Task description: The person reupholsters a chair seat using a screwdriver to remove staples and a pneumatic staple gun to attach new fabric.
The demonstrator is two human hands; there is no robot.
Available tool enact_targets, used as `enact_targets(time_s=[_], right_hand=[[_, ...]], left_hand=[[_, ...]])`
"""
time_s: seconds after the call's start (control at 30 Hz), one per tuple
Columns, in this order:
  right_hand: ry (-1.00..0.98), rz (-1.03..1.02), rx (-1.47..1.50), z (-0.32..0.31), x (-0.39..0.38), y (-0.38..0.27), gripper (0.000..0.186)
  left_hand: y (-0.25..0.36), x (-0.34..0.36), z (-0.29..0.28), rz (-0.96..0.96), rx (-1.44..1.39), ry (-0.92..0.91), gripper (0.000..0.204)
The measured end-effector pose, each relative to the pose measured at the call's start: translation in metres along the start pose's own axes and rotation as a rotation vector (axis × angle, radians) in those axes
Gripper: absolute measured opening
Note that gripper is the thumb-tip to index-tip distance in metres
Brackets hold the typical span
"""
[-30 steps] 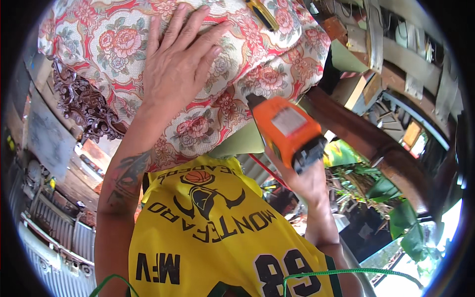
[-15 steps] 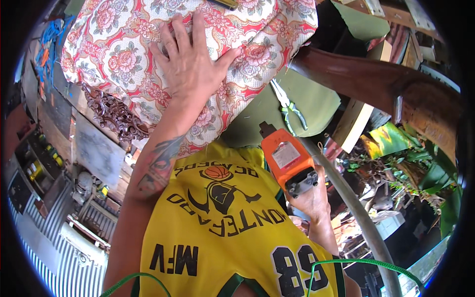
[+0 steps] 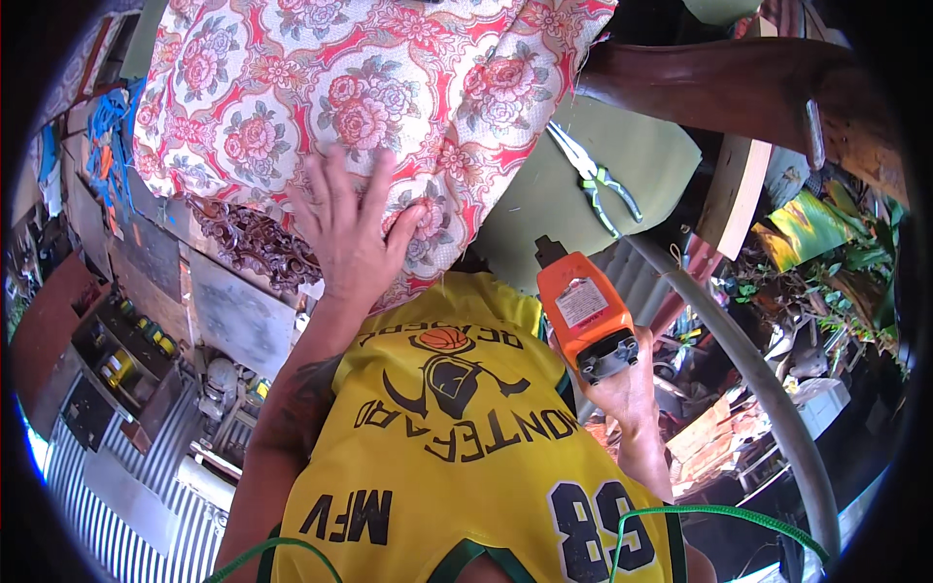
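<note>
Floral fabric (image 3: 360,107), red, pink and cream, covers a padded piece in front of me. My left hand (image 3: 352,233) lies on its near part with the fingers spread, slightly blurred, holding nothing. Dark carved wood (image 3: 255,245) shows beyond the fabric's left edge. In my right hand (image 3: 627,398) is an orange staple gun (image 3: 583,303), held beside my yellow jersey, its narrow nose pointing away from me and apart from the fabric. The fingers round its handle are largely hidden. Pliers (image 3: 598,183) with green and black handles lie to the right of the fabric.
The pliers rest on a green sheet (image 3: 656,160). A curved dark wooden piece (image 3: 719,85) juts out at the far right. Below it, a grey pipe (image 3: 743,364) runs along my right side. Shelves (image 3: 121,355) and corrugated metal (image 3: 117,486) stand left.
My left hand has slid back toward me over the fabric. The staple gun remains in my right hand, and the whole view has shifted slightly.
</note>
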State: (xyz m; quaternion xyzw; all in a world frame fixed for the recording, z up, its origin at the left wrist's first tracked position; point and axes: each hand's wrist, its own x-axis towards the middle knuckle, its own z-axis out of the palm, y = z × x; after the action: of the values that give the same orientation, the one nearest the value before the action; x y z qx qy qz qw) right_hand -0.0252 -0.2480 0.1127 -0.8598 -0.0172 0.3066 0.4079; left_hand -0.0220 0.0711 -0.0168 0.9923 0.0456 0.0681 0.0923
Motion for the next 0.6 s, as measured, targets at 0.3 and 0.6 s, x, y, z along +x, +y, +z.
enact_targets(time_s=[0.3,0.6], right_hand=[[0.073,0.142,0.03,0.034,-0.03,-0.007,0.054],[0.198,0.036,0.231,0.054,-0.038,-0.009,0.031]], left_hand=[[0.02,0.014,-0.007,0.265,-0.02,-0.201,0.057],[-0.002,-0.018,-0.025,0.37,-0.18,-0.15,0.039]])
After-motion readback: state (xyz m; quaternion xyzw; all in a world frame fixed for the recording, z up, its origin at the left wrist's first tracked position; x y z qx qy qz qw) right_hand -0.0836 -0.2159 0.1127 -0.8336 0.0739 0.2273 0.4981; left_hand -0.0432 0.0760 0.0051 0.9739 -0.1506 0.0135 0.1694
